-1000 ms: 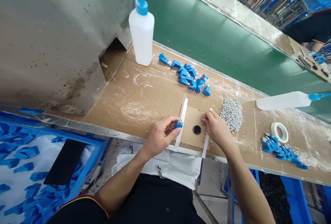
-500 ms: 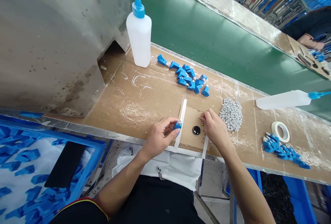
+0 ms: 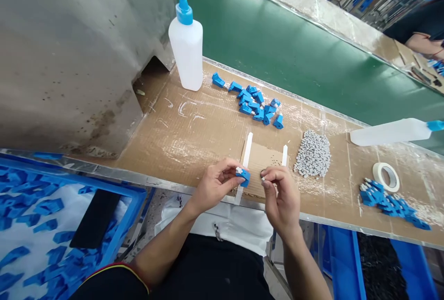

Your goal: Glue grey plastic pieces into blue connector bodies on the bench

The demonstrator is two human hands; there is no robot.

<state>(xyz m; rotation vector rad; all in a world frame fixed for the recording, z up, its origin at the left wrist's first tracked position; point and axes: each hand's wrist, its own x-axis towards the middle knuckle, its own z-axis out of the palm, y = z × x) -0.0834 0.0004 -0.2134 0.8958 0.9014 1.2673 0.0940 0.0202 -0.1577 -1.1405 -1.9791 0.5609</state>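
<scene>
My left hand (image 3: 217, 184) pinches a small blue plastic part (image 3: 244, 178) with a whitish piece on its end, held over a cardboard pad (image 3: 265, 152). Close by on the right, my right hand (image 3: 283, 193) has thumb and forefinger closed around something tiny, dark and shiny at the fingertips, too small to name. Fine dark specks (image 3: 276, 157) lie on the pad just above that hand. White tape strips (image 3: 247, 150) run along the pad's sides. The round black dish seen earlier is mostly or wholly covered by my right fingers.
Blue parts (image 3: 256, 101) lie behind the pad, more (image 3: 391, 203) at right near a tape roll (image 3: 386, 177). Grey pellets (image 3: 312, 154) are piled beside the pad. One bottle (image 3: 187, 50) stands; another (image 3: 390, 132) lies. A metal housing (image 3: 69, 59) borders the left.
My right hand has moved left and toward me from the specks, close to the blue part. The left hand has turned the blue part, its whitish end now toward the left.
</scene>
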